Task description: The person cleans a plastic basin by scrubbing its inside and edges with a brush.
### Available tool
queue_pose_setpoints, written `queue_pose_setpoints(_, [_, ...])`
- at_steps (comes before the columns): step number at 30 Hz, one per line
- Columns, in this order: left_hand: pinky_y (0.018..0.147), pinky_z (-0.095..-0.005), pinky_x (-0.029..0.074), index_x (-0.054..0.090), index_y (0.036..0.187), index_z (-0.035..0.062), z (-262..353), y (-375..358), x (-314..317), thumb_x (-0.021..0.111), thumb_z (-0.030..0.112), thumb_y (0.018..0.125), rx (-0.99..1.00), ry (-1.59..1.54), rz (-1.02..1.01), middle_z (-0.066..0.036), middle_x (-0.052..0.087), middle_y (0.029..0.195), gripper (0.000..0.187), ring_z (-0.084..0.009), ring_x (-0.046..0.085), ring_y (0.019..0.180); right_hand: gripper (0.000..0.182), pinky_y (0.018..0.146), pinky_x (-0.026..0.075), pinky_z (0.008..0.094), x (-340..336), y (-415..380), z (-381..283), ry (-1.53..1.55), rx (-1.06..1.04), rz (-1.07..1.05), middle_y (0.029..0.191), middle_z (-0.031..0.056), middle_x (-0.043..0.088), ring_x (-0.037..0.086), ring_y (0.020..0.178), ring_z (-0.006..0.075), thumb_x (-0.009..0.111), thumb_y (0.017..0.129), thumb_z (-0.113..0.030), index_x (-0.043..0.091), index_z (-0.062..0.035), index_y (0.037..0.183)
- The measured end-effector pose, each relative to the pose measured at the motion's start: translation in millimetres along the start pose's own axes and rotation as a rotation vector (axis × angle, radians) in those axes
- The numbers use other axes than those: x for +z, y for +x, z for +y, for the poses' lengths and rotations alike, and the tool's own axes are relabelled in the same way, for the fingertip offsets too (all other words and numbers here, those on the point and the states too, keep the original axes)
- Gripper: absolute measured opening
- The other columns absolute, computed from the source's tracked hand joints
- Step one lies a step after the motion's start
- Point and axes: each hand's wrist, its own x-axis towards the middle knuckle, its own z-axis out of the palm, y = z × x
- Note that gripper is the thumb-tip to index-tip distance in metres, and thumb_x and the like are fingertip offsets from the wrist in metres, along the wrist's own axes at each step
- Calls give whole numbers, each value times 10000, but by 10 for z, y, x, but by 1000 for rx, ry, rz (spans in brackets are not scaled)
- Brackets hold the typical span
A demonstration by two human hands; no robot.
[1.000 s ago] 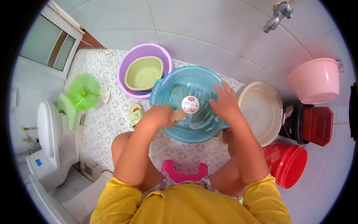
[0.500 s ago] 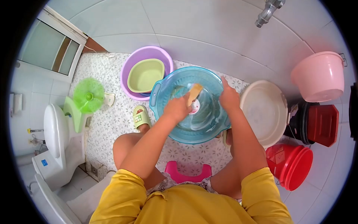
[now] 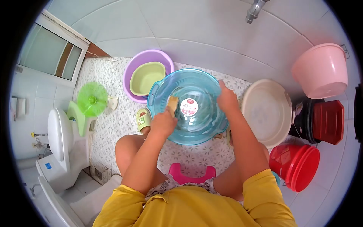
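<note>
A translucent blue basin (image 3: 196,130) stands tilted between my legs, with a round white and red label (image 3: 189,107) at the middle of its bottom. My left hand (image 3: 165,122) reaches inside, its fingers closed around a yellow sponge (image 3: 172,103) that lies against the basin's left inner wall. On the right side of the rim, my right hand (image 3: 228,99) grips the basin with one finger stretched along the edge. The fingers on the rim's outer side are partly hidden.
A purple basin (image 3: 128,72) with a light green basin (image 3: 148,77) inside stands at the back left. Right of me are an off-white basin (image 3: 266,113), red buckets (image 3: 298,168) and a hanging pink bucket (image 3: 321,72). A toilet (image 3: 56,132) stands left.
My left hand has moved the sponge left and slightly down, from beside the label to the left inner wall. The label shows fully now. My right hand stays on the rim.
</note>
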Motion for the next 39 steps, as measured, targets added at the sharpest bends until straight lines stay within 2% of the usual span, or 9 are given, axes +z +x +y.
queue_pose_setpoints(7, [731,-471,502,352,1369,101,427,293,187,583,303,810,268,-91,3,-236,639,895,637,-408,624,804,612,804,499,446,24,1,17,3,29,-7,1000,184,636,607,969,364,613,726,-74,407,-169,1295])
queue_pose_setpoints(12, [775,-475,496,326,1385,132,582,212,252,547,350,839,190,-54,-22,-237,632,966,628,-398,625,855,407,787,501,447,41,9,71,-24,-4,51,984,184,636,611,952,362,612,714,-65,488,-91,1101])
queue_pose_setpoints(14, [772,-478,492,318,1383,105,521,193,197,549,328,843,3,-58,-31,-241,632,957,628,-412,621,840,401,779,502,450,87,25,100,-28,-17,74,977,182,638,613,944,363,614,711,-65,491,-84,1091])
queue_pose_setpoints(21, [754,-467,492,239,1373,-33,-138,141,138,499,350,872,106,-29,14,-266,632,904,682,-390,627,833,418,765,504,451,34,-32,55,-2,-23,45,963,178,641,616,925,368,613,712,-62,495,-88,1113])
queue_pose_setpoints(24, [750,-464,491,220,1352,-85,-113,-45,-9,477,347,880,54,3,-96,-279,629,873,689,-401,622,830,432,765,505,450,34,-44,39,10,-18,37,958,180,641,617,922,370,615,713,-59,493,-96,1126])
queue_pose_setpoints(26, [757,-473,483,217,1332,-111,5,-172,-166,460,345,885,-115,-72,-319,-290,623,861,683,-426,612,824,433,767,506,449,17,-59,22,9,-22,32,954,180,642,617,923,370,617,713,-58,492,-98,1126])
queue_pose_setpoints(30, [773,-473,478,204,1330,-113,-65,-110,49,445,349,889,-61,20,-193,-297,622,864,682,-432,612,828,438,774,506,449,31,-53,27,21,-34,21,947,180,643,615,924,372,615,714,-56,489,-99,1131])
queue_pose_setpoints(32, [766,-476,479,253,1342,-29,-27,-48,40,435,353,890,-59,-70,-155,-307,609,930,619,-440,599,868,439,775,507,448,26,-60,28,19,-25,16,946,180,644,615,926,372,613,714,-55,490,-98,1134])
queue_pose_setpoints(39, [797,-471,475,226,1377,-14,368,367,166,497,338,851,40,-119,-34,-297,610,952,688,-437,599,891,440,779,510,435,71,-60,44,25,-27,31,948,178,646,615,925,371,617,710,-58,495,-86,1132])
